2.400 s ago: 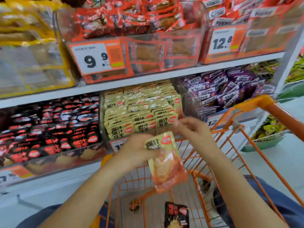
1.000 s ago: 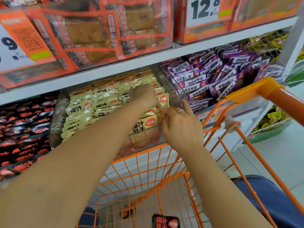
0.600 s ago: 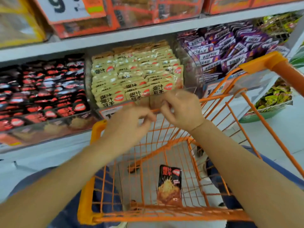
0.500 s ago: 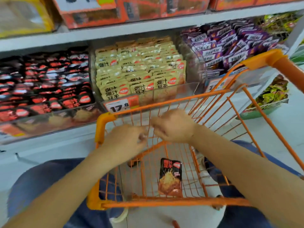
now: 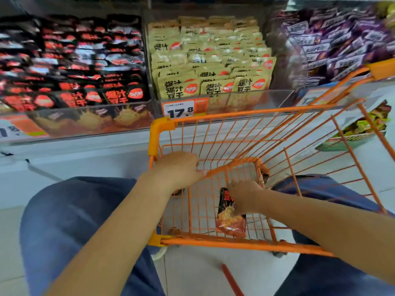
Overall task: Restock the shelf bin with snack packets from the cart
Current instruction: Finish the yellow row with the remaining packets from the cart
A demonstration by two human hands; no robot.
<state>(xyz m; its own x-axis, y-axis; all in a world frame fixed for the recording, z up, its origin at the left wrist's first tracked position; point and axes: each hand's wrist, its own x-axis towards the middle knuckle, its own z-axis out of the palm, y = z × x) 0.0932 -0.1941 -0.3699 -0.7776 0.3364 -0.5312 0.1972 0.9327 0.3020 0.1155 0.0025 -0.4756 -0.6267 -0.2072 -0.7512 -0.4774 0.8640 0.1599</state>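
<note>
my right hand [image 5: 243, 196] grasps packet [image 5: 229, 218] on cart [image 5: 245, 244] floor | long axis toward shelf | left hand [image 5: 177, 169] clenched, empty, higher

place: shop | signs: shelf bins [image 5: 213, 97] of snack packets; price tag [image 5: 180, 110]; orange wire cart [image 5: 245, 244]

**Person: visible body and clothing**

Two bare forearms, no sleeves in view. Left hand [image 5: 177, 167] and right hand [image 5: 245, 196]: no gloves, no watch or wristband at either wrist. Legs in blue denim trousers [image 5: 70, 221], plain fabric, slightly faded over the knees. Motion blur hides finer detail.
</note>
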